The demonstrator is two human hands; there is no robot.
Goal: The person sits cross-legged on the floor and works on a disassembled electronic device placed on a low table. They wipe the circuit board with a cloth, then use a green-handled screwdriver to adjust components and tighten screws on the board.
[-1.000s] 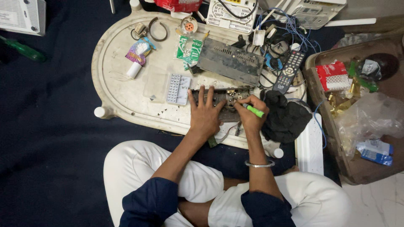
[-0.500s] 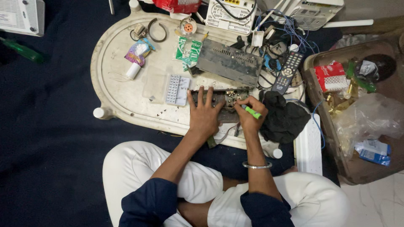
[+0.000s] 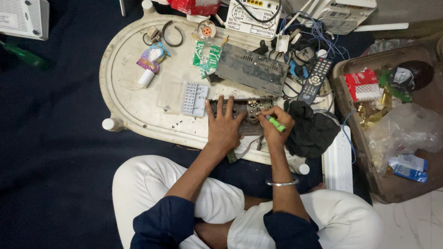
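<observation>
At frame centre we press our left hand (image 3: 224, 128), fingers spread flat, on the circuit board (image 3: 244, 110) lying on the white tray (image 3: 124, 92); our right hand (image 3: 276, 130) grips a green screwdriver (image 3: 276, 123) over it.

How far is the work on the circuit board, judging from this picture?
Done: the dark metal cover lies apart on the white tray, so the device is already opened. In hand: the left hand presses flat on the circuit board, and the right hand holds a green-handled tool at it. Left: the board is still exposed and the cover not back on. What the tool tip does is too small to tell.
</observation>
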